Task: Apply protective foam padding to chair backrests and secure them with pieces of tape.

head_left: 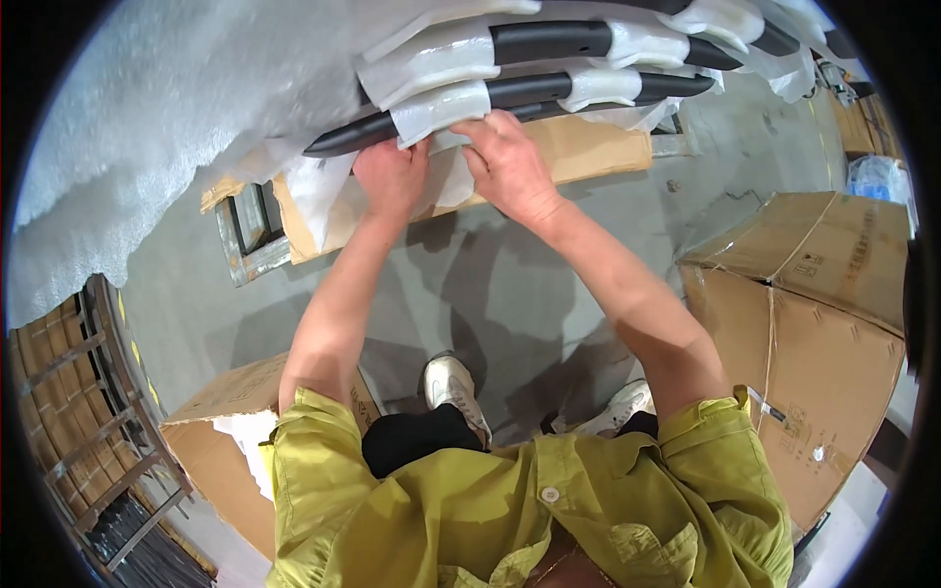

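Observation:
Before me is a stack of long black curved bars (529, 91), each banded with pieces of white foam wrap (441, 113). My left hand (390, 179) is closed at the underside of the lowest front bar, its thumb by the foam's lower edge. Its other fingers are partly hidden behind the bar. My right hand (510, 169) has its fingers bent against the same foam wrap, pinching near its lower right corner. More wrapped bars lie above and behind, and a loose white foam sheet (312, 191) hangs below the left end.
Brown cardboard (588, 147) covers a metal frame (257, 257) under the bars. A large white foam sheet (196, 108) hangs at the upper left. Cardboard boxes stand at the right (784, 343) and lower left (225, 402). A metal rack (98, 421) is at the far left.

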`<state>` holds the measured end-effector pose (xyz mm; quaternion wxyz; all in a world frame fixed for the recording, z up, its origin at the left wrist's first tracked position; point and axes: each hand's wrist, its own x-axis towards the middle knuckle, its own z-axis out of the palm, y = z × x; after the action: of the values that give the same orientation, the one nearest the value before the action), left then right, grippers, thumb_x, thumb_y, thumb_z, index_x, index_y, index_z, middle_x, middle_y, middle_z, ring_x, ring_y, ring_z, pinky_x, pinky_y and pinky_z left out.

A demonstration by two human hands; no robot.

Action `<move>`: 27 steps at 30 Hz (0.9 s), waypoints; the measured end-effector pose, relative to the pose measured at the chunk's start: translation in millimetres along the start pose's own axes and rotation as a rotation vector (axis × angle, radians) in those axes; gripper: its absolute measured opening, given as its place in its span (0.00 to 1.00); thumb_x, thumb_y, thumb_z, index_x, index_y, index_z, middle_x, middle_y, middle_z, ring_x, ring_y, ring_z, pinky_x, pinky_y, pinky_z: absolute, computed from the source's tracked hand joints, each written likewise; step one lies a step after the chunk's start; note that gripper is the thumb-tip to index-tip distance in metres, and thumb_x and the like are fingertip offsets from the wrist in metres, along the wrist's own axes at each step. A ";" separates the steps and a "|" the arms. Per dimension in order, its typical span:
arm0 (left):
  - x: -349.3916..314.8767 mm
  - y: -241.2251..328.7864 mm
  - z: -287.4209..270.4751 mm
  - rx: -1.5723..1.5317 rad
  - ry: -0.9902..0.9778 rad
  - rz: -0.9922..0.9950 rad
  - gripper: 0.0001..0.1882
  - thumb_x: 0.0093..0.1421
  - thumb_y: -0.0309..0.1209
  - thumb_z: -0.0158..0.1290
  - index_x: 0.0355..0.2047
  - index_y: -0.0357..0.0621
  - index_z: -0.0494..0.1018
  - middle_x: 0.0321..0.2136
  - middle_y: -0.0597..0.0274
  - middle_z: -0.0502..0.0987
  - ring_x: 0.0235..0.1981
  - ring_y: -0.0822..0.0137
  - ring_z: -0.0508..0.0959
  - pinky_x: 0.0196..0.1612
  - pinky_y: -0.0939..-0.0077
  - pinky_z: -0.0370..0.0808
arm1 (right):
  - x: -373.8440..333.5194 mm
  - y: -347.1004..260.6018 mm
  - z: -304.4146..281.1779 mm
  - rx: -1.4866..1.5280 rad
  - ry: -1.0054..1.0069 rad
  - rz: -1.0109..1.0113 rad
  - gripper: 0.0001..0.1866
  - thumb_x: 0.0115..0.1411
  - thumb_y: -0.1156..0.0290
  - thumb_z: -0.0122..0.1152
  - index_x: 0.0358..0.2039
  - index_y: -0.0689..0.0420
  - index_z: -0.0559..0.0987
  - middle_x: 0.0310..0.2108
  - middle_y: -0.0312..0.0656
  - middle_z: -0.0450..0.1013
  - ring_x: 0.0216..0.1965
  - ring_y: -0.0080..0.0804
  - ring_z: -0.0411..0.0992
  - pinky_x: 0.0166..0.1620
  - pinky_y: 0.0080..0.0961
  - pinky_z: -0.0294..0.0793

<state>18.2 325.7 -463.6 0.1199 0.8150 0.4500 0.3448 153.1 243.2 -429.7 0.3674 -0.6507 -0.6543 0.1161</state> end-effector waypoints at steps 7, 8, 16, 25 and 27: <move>-1.2 2.5 3.9 0.101 0.029 -0.062 0.10 0.46 0.38 0.50 0.19 0.44 0.73 0.14 0.52 0.71 0.19 0.51 0.72 0.22 0.62 0.67 | 1.6 13.2 6.4 -0.347 -0.025 -0.265 0.24 0.40 0.79 0.52 0.42 0.53 0.68 0.36 0.43 0.63 0.38 0.40 0.62 0.46 0.36 0.59; -2.0 -0.1 4.7 0.121 0.086 -0.044 0.10 0.46 0.37 0.50 0.19 0.44 0.73 0.14 0.52 0.71 0.19 0.51 0.72 0.22 0.62 0.67 | 2.8 11.5 9.6 -0.420 -0.021 -0.270 0.23 0.40 0.78 0.51 0.41 0.52 0.69 0.36 0.44 0.64 0.37 0.40 0.63 0.46 0.37 0.59; -3.5 -3.2 0.3 0.032 -0.039 -0.031 0.07 0.48 0.28 0.46 0.20 0.37 0.70 0.21 0.45 0.70 0.26 0.48 0.70 0.28 0.58 0.65 | 37.9 30.1 27.4 -0.469 0.041 -0.133 0.15 0.44 0.71 0.48 0.35 0.53 0.74 0.41 0.45 0.66 0.46 0.40 0.61 0.50 0.42 0.51; 3.4 35.0 9.7 0.258 -0.351 0.335 0.23 0.45 0.28 0.50 0.45 0.46 0.65 0.31 0.53 0.72 0.32 0.57 0.72 0.36 0.68 0.68 | -56.8 7.9 -132.0 -0.436 -0.528 -0.170 0.16 0.38 0.65 0.58 0.27 0.59 0.70 0.30 0.44 0.65 0.40 0.40 0.62 0.37 0.34 0.65; 12.0 21.5 17.4 0.312 -0.482 0.298 0.22 0.47 0.31 0.51 0.45 0.45 0.65 0.29 0.53 0.73 0.30 0.55 0.73 0.33 0.66 0.69 | -82.7 -32.7 -216.0 -0.247 -0.685 -0.178 0.17 0.41 0.65 0.58 0.30 0.61 0.69 0.30 0.44 0.66 0.39 0.41 0.63 0.37 0.33 0.66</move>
<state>48.1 325.4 -460.1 0.0451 0.9387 0.3316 0.0824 254.8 91.1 -284.5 0.0545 -0.5543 -0.8023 0.2148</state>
